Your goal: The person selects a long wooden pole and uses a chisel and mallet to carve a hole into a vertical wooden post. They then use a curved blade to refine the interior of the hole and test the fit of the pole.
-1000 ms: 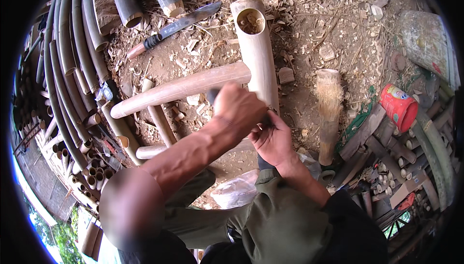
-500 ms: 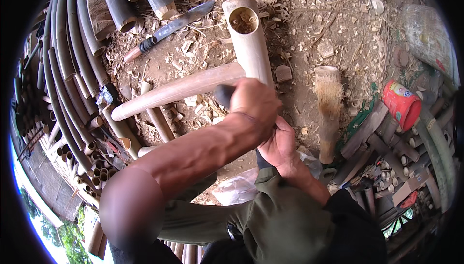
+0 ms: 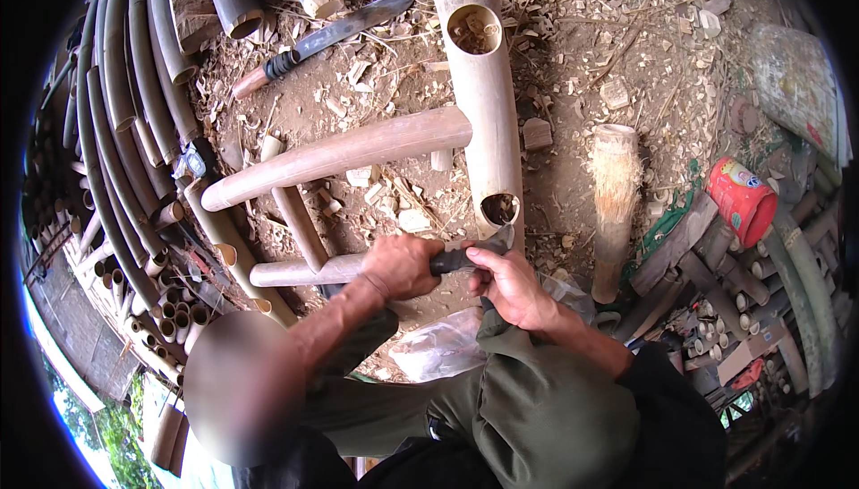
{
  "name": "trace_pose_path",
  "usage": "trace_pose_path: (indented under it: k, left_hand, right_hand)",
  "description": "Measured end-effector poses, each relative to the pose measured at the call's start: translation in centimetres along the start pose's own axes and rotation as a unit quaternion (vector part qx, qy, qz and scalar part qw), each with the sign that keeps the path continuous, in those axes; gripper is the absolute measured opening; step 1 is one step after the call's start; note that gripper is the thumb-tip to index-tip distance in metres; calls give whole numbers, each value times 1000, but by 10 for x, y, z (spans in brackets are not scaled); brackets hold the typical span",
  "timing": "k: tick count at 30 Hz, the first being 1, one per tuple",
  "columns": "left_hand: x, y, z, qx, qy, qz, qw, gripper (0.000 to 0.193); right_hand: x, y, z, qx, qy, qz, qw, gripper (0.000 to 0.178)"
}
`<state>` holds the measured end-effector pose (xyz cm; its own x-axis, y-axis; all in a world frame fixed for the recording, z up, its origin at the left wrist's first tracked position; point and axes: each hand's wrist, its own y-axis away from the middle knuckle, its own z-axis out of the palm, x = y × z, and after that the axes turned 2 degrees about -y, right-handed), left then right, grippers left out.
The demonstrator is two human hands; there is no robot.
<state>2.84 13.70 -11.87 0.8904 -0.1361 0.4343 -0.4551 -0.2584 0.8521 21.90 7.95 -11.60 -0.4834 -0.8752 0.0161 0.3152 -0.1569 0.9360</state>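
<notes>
My left hand (image 3: 401, 267) is closed round the dark handle of a short knife (image 3: 452, 261), whose blade points right. My right hand (image 3: 517, 292) is closed with its thumb against the knife where handle and blade meet; its lower fingers are partly hidden. The blade lies just below a cut hole at the near end of a pale bamboo post (image 3: 486, 122). A larger hole at the far end of that post holds shavings. A bamboo rail (image 3: 349, 153) joins the post from the left. A second, lower rail (image 3: 304, 272) runs toward my left hand and passes behind it.
A long knife (image 3: 344, 31) lies on the chip-strewn ground. Bamboo poles (image 3: 134, 59) are stacked at left. A frayed bamboo piece (image 3: 616, 194) lies right, beyond it a red bucket (image 3: 744, 203) and offcuts. A clear plastic bag (image 3: 437, 346) sits close to my legs.
My left hand has come back from the post, down and to the left, with the knife. The near hole now shows. My right thumb has come onto the knife.
</notes>
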Motion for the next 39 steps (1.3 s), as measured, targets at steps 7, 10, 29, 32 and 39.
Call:
trace_pose_path:
  k: [7,10,29,32,39]
  left_hand:
    - [84,-7,101,132,349,-130,918,35]
    - [104,-18,108,146,414,-146,887,39]
    - [81,-24,-116,68,-306,63,948,13]
    - [105,-41,-127,105,-403,102,903,15]
    - [81,29,-52,-80,-63,12,995,28]
  right_hand:
    - [25,-21,-39,243,520,-225,788,40]
    - [21,-31,-44,287,585,-223,725,54]
    - [-23,-14,12,-169,-336,-131,917,29]
    - [-34,-5,9,-196,-414,-83,885,32]
    - [-1,39,-10,-206,-93,17,974,21]
